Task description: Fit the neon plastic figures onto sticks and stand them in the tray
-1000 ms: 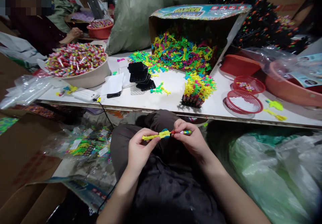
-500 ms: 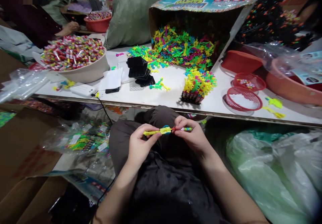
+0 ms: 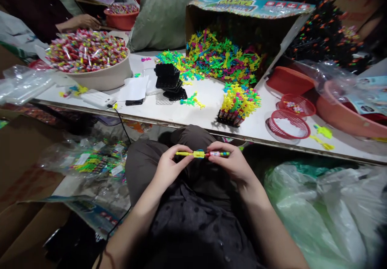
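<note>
Head view: over our lap, near of the desk, our left hand pinches a yellow plastic figure, our right hand a red-tipped multicoloured tube, end to end, touching or nearly so, seemingly to keep them aligned. Our forearms converge from left and right.

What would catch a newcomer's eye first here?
Probably bright plastic pieces spilling from the open carton at the back of the table. Left of it, a pale tub is heaped with small shiny items. Over the lap, the left hand pinches a yellow piece, the right hand a multicoloured stick.
</note>
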`<state>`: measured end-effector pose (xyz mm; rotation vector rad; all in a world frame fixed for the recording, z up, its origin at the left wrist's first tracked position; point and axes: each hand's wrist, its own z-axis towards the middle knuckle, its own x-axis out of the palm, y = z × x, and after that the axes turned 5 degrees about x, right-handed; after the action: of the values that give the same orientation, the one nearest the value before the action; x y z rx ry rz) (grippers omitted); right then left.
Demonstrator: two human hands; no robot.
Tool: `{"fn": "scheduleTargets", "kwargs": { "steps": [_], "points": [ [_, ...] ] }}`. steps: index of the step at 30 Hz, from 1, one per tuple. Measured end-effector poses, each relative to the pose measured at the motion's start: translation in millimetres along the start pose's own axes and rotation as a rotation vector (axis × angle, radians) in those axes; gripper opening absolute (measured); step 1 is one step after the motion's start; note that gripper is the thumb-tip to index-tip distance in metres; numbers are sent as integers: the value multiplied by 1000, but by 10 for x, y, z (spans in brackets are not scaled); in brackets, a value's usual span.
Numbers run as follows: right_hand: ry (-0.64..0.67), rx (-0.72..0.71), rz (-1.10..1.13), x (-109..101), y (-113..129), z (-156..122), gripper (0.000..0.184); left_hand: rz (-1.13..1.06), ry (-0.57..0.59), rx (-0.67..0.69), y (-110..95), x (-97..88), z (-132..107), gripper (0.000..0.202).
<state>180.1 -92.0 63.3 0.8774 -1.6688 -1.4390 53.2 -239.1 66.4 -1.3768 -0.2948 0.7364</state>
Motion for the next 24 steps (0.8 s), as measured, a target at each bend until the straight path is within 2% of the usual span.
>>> {"fn": "scheduleTargets", "kwargs": {
  "steps": [2, 5, 8, 13, 20, 22, 24],
  "points": [
    [-64, 78, -20, -11, -18, -12, 31, -61, 14, -37, 51, 34, 9, 17],
    [-110, 115, -45, -5, -49, -19, 26, -91, 32, -88, 121, 57, 26, 19],
    [-101, 70, -73, 15, -58, -13, 21, -93, 87, -135, 170, 43, 38, 23],
    [-15, -25, -206, 6, 15, 9, 17, -133, 205, -164, 188, -28, 36, 42],
    [105, -197, -504, 54, 250, 21, 12, 195, 288, 115, 111, -173, 8, 15],
    [123, -214, -559, 104, 316, 25, 12, 218, 311, 150, 80, -209, -3, 12],
    [139, -217, -598, 150, 372, 41, 11, 181, 382, 173, 56, -239, -12, 11]
  ]
}}
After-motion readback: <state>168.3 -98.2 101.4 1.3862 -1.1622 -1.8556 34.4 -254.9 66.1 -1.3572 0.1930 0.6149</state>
